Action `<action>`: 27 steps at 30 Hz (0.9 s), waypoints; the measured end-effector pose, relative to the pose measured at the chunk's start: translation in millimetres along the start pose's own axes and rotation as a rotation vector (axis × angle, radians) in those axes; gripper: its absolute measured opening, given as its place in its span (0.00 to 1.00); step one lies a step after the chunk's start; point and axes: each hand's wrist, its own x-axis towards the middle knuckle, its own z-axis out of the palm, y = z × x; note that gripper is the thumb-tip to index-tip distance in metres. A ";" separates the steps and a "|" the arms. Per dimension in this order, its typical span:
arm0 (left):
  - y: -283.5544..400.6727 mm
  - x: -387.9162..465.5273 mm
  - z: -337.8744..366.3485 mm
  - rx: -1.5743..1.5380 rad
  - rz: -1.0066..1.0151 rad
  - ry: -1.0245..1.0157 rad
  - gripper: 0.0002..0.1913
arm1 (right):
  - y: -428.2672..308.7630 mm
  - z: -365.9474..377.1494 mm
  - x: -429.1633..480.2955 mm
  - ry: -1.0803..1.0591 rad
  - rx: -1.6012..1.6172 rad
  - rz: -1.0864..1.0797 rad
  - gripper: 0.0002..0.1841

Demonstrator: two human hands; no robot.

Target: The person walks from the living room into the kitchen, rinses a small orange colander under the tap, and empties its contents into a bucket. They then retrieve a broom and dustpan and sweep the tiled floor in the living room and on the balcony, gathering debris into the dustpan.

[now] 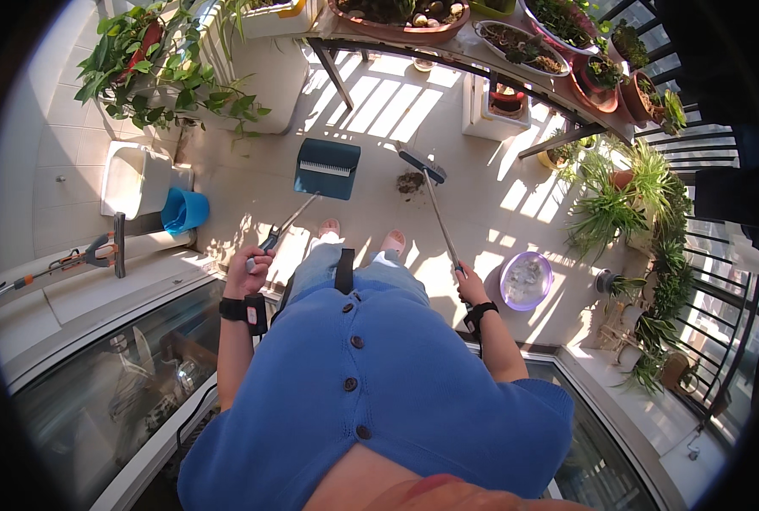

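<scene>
My left hand grips the dark handle of a long-handled dustpan, whose teal pan lies on the tiled floor ahead of my feet, with a pale comb strip across it. Around the upper handle of a broom my right hand is closed. The broom's bristled head is on or just above the floor, right of the dustpan. A small heap of brown soil lies just left of the broom head, with crumbs scattered below it. Floor shows between heap and pan.
A purple-rimmed basin stands on the floor at right. A plant bench spans the far side, with a white box under it. Potted plants line the right railing. At left are a blue bucket and a white sink.
</scene>
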 end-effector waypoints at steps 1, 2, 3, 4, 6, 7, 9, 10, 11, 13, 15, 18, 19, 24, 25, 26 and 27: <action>6.1 8.5 2.7 -0.023 -0.019 0.000 0.08 | 1.3 7.8 -9.9 -0.010 0.132 0.090 0.22; 12.0 15.9 5.4 0.012 -0.010 0.014 0.08 | 1.7 13.9 -17.2 -0.021 0.232 0.096 0.24; 19.2 24.7 10.6 0.007 -0.015 -0.004 0.09 | 2.5 19.7 -24.1 -0.049 0.403 0.106 0.25; 26.6 33.3 16.8 0.103 0.017 0.012 0.09 | 2.8 25.5 -28.6 -0.042 0.469 0.119 0.25; 39.3 48.7 28.7 0.182 0.034 0.037 0.08 | 5.5 34.2 -35.7 -0.013 0.644 0.127 0.26; 46.3 56.5 35.5 0.169 0.019 0.029 0.08 | 7.3 37.0 -37.5 -0.002 0.663 0.100 0.26; 61.5 75.3 51.8 0.300 0.035 0.046 0.06 | 10.8 45.2 -34.8 0.015 0.634 0.050 0.08; 68.3 84.2 58.3 0.368 0.080 0.047 0.05 | 12.9 50.6 -31.2 -0.001 0.767 0.062 0.09; 75.2 93.2 64.3 0.427 0.108 0.053 0.04 | 13.9 55.0 -25.3 -0.013 0.863 0.272 0.12; 92.9 111.6 75.7 0.567 0.115 0.005 0.03 | 14.8 69.4 -9.6 -0.064 0.986 0.321 0.14; 112.7 131.0 86.9 0.592 0.105 -0.003 0.03 | 11.5 85.3 11.4 -0.120 1.010 0.286 0.14; 145.1 155.5 102.5 0.635 0.042 -0.025 0.03 | 4.7 105.7 41.3 0.007 1.091 0.424 0.15; 153.1 162.1 107.0 0.649 0.002 -0.049 0.04 | 1.8 112.0 51.1 0.042 1.114 0.427 0.15; 205.0 172.2 128.3 1.101 0.108 -0.151 0.10 | -21.0 143.6 76.8 0.127 1.301 0.335 0.12; 211.5 174.2 132.3 1.061 0.119 -0.087 0.11 | -29.9 149.5 76.2 0.146 1.373 0.330 0.11; 219.5 176.3 133.9 0.958 0.057 -0.129 0.09 | -39.2 154.9 71.3 0.208 1.500 0.342 0.10; 226.3 179.7 134.5 0.841 -0.036 -0.141 0.08 | -48.9 161.5 65.2 0.272 1.634 0.352 0.10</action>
